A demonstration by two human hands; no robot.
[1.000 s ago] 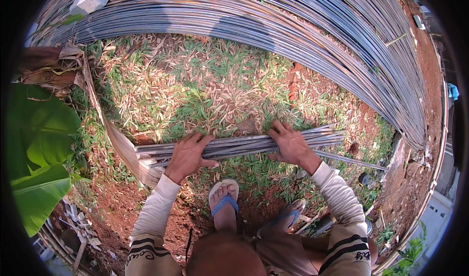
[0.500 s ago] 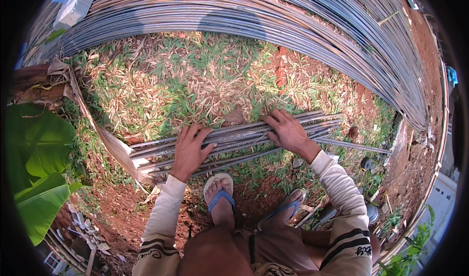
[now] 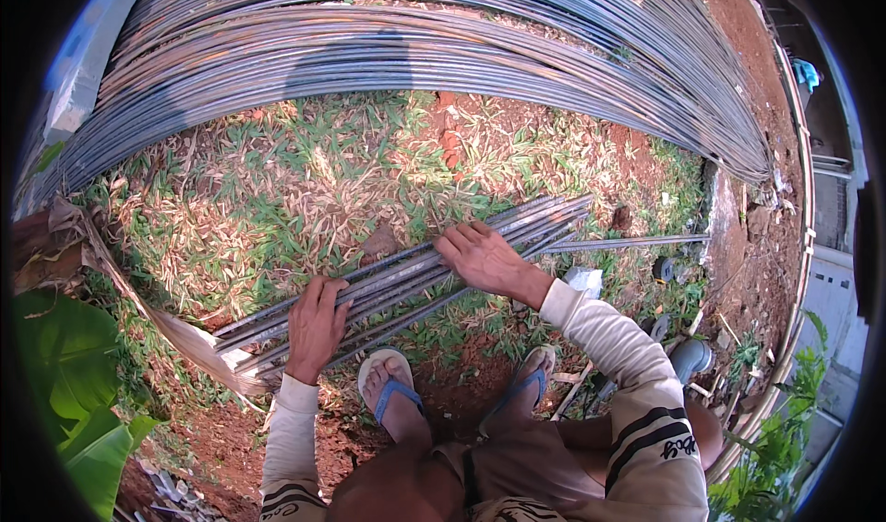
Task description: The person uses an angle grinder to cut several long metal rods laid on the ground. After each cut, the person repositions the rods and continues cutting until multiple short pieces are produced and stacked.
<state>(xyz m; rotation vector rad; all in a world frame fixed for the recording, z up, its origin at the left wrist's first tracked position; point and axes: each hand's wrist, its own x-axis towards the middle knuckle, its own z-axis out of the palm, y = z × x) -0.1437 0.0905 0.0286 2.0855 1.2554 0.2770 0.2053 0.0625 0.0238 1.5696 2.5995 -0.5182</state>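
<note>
A bundle of short ribbed steel bars [image 3: 397, 280] lies slantwise on the grass in front of me, its right end farther off than its left. My left hand [image 3: 316, 326] has its fingers curled over the bars near their left end. Farther right, my right hand [image 3: 482, 258] grips the same bundle from above, the thumb side hidden under the palm. One longer loose bar [image 3: 637, 243] sticks out to the right beyond the bundle.
Many long steel rods [image 3: 415, 70] spread in a curve across the far side. A pale post [image 3: 97, 56] stands at far left, above dry leaves and a banana leaf [image 3: 60, 365]. Grey pipe [image 3: 690, 358] and white plastic [image 3: 583, 280] lie at right. My sandalled feet are just below the bars.
The bundle has tilted, its right end swinging away from me. My right hand has closed round the bars from a spread position, and my left fingers have drawn together. The view has shifted.
</note>
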